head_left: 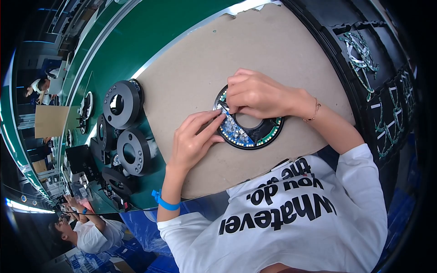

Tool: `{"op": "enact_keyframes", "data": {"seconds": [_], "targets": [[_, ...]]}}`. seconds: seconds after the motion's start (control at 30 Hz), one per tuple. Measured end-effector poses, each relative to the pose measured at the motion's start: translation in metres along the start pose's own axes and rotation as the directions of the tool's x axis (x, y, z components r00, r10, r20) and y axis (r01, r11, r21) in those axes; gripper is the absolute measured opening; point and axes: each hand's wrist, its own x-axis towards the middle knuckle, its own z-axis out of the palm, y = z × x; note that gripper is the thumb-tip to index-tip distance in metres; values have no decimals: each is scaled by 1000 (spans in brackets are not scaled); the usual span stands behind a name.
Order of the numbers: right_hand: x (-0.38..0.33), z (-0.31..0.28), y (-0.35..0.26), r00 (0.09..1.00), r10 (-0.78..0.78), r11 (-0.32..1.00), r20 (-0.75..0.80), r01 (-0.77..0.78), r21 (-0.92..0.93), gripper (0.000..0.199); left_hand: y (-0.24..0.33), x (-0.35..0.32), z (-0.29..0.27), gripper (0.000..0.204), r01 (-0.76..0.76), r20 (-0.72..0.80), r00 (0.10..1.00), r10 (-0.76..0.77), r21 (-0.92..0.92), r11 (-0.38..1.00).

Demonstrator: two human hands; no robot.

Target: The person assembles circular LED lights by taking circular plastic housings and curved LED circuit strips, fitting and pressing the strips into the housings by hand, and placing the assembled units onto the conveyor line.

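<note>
A round black ring-shaped housing (pixel 253 144) lies on a sheet of brown cardboard. A blue circuit board (pixel 236 132) fills its near left side, with a row of small light parts along the edge. Green strips (pixel 275 131) with similar parts line the rest of the rim. My left hand (pixel 193 139) grips the housing's left edge, its fingertips at the end of the blue board. Just right of those fingertips, my right hand (pixel 259 96) is closed in a pinch over the ring. Whatever its fingers hold is hidden, and it covers the ring's far part.
Several black round housings (pixel 122 104) are piled on the green bench at the left. The cardboard sheet (pixel 182 68) covers the bench before me. To the right, a black divided tray (pixel 371 79) holds green and white strips. A co-worker (pixel 93 234) sits at the lower left.
</note>
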Motion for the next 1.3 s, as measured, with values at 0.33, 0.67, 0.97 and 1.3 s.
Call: {"op": "enact_keyframes", "data": {"seconds": [0.33, 0.67, 0.97, 1.3], "targets": [[-1, 1, 2, 1000, 22, 999, 10, -22, 35, 5, 0, 1, 1, 43, -12, -6, 1000, 13, 42, 999], [-1, 2, 2, 1000, -1, 1000, -15, 1, -5, 6, 1, 1, 1, 42, -15, -13, 1000, 16, 35, 999], [-1, 4, 2, 1000, -10, 1000, -12, 10, -28, 7, 0, -2, 3, 44, -13, -8, 1000, 14, 44, 999], [0, 4, 3, 1000, -14, 997, -4, 14, -75, 9, 7, 1, 1, 47, -15, 35, 999, 11, 138, 990]]}}
